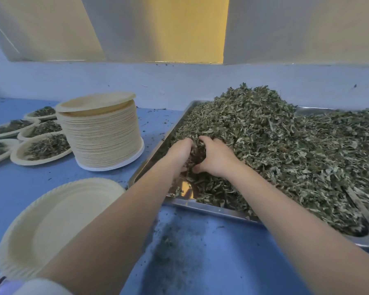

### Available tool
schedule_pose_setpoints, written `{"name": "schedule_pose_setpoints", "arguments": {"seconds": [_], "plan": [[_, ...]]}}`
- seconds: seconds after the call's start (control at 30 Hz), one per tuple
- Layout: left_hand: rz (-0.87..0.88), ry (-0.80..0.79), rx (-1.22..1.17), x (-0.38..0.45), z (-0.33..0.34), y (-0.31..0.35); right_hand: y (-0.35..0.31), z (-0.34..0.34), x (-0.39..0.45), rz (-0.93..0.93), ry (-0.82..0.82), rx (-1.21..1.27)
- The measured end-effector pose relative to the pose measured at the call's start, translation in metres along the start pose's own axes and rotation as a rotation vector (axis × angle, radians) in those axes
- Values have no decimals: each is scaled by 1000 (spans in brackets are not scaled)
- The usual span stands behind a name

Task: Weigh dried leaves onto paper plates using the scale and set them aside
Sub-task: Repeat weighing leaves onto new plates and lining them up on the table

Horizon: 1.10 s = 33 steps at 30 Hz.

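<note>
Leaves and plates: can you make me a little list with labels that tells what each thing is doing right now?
leaves: big dried green pile heaped in the metal tray
left hand: dug into the pile, gathering leaves
right hand: curled round a bunch of leaves beside the left hand
empty plate: near left, nothing on it
plate stack: tall, behind the empty plate
filled plates: several with leaves, far left
table: blue, dusted with crumbs
</note>
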<state>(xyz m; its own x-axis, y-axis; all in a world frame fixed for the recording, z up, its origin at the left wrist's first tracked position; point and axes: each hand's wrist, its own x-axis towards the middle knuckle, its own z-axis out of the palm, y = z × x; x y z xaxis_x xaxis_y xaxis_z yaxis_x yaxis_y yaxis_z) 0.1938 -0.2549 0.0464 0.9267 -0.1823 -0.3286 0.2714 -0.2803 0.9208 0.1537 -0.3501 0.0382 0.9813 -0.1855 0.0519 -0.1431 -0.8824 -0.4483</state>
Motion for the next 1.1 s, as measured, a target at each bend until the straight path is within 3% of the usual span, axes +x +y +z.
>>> {"name": "schedule_pose_setpoints", "arguments": {"seconds": [0.2, 0.33, 0.7, 0.97, 1.1], "plan": [[-73, -93, -182, -12, -9, 7, -1, -4, -6, -30, 54, 206], [28, -75, -131, -20, -14, 14, -6, -22, -20, -19, 94, 479], [290, -76, -123, -80, -74, 35, -74, -53, -63, -127, 135, 665], [326, 73, 133, -129, -176, 11, -160, -20, -87, -207, -82, 758], [172, 49, 399, -141, -212, -13, -180, 5, -95, -186, -281, 632]]}}
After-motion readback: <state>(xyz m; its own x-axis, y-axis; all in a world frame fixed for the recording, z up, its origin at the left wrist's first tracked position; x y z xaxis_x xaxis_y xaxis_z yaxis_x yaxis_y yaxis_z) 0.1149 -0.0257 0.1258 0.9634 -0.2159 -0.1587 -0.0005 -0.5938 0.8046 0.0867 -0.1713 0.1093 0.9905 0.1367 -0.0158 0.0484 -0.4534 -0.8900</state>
